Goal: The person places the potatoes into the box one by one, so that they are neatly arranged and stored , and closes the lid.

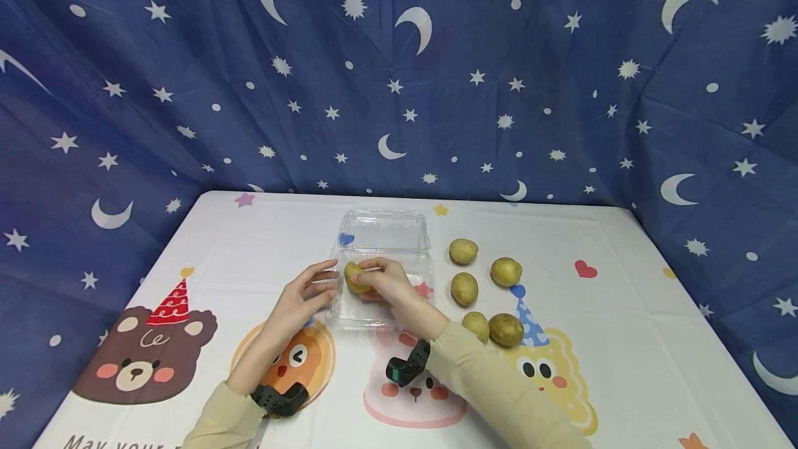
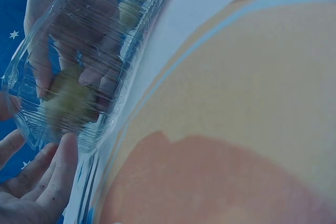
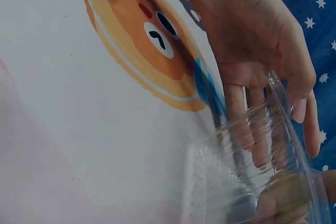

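A clear plastic clamshell box point(image 1: 382, 314) stands on the table with its lid point(image 1: 386, 231) folded back. My right hand point(image 1: 395, 291) pinches a yellow-brown potato point(image 1: 352, 278) between thumb and fingers, low in the left part of the box. In the left wrist view that potato point(image 2: 71, 100) shows through the ribbed plastic wall. My left hand point(image 1: 303, 298) is at the box's left side, its fingers loosely bent and fingertips right at the wall. No object lies in the left palm, which the right wrist view shows beside the box point(image 3: 252, 124).
Several loose potatoes point(image 1: 464, 289) lie right of the box, two of them close to my right forearm. A white cloth printed with cartoon animals point(image 1: 140, 352) covers the table. Behind it hangs a blue curtain point(image 1: 436, 123) with moons and stars. Each wrist wears a black strap device point(image 1: 280, 400).
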Demonstrator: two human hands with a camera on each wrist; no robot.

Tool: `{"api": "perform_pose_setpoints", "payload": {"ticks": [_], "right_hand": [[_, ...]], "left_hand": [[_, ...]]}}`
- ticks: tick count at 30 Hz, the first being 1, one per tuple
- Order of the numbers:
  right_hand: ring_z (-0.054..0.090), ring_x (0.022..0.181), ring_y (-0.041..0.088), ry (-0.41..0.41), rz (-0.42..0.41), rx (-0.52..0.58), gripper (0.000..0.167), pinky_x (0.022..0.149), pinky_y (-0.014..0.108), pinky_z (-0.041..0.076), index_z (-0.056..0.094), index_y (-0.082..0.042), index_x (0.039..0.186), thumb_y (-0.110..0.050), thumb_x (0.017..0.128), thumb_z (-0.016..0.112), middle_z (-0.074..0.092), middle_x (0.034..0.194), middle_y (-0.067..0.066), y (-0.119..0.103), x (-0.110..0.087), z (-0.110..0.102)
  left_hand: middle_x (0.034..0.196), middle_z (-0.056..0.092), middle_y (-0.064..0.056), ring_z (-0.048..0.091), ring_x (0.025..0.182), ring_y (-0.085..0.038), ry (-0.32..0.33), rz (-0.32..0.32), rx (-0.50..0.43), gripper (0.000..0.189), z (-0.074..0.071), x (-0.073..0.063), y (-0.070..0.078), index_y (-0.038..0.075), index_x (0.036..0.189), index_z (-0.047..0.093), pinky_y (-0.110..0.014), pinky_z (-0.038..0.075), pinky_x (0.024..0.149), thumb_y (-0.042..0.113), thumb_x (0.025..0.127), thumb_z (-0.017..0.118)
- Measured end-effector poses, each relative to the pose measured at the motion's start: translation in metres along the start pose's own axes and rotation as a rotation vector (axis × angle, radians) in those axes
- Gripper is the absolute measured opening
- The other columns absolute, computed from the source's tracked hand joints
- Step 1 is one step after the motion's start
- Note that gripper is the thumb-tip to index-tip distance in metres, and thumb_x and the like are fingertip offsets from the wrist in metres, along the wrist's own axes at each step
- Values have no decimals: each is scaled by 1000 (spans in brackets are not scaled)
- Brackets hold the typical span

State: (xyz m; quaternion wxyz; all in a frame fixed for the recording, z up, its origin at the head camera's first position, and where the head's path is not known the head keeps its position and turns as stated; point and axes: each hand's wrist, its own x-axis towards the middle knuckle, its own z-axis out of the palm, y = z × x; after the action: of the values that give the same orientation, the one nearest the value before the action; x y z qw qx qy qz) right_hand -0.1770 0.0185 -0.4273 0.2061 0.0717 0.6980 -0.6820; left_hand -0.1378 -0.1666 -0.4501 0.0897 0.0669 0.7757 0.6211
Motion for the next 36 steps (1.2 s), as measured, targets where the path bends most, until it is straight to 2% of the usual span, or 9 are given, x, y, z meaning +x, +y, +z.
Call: {"api": "perform_pose_setpoints", "payload": {"ticks": [8,17,27,33,36], "right_hand": [[62,76,14,-17,0,18,41,77,30,58,58,5,119,1,79,67,61,99,12,1,-1,2],[59,75,16,-10,-52,-86,42,76,33,59,59,5,118,10,76,64,58,101,14,0,-5,3],[63,73,19,41,-138,-362,46,63,27,57,59,-2,119,5,75,73,64,102,17,3,-4,5],[59,84,20,62,-256,-610,50,70,29,51,59,-4,121,-5,75,79,64,101,14,4,-6,5],[61,87,21,62,-279,-649,51,74,31,51,59,-5,122,-7,76,79,63,102,13,5,-7,4]], "left_hand": [[137,51,-19,54,124,-36,3,-4,-4,53,0,1,1,15,145,41,-20,52,84,12,95,59],[138,52,-19,55,123,-37,4,6,-14,54,0,0,0,14,145,41,-19,52,82,15,95,60],[138,52,-19,54,124,-37,2,19,-6,55,1,1,1,14,145,42,-21,53,82,13,93,62],[137,52,-19,53,124,-38,5,23,-8,55,1,1,0,14,145,42,-21,53,81,11,93,61],[137,51,-19,53,124,-38,3,25,-12,55,1,1,0,13,145,41,-21,53,81,11,93,61]]}}
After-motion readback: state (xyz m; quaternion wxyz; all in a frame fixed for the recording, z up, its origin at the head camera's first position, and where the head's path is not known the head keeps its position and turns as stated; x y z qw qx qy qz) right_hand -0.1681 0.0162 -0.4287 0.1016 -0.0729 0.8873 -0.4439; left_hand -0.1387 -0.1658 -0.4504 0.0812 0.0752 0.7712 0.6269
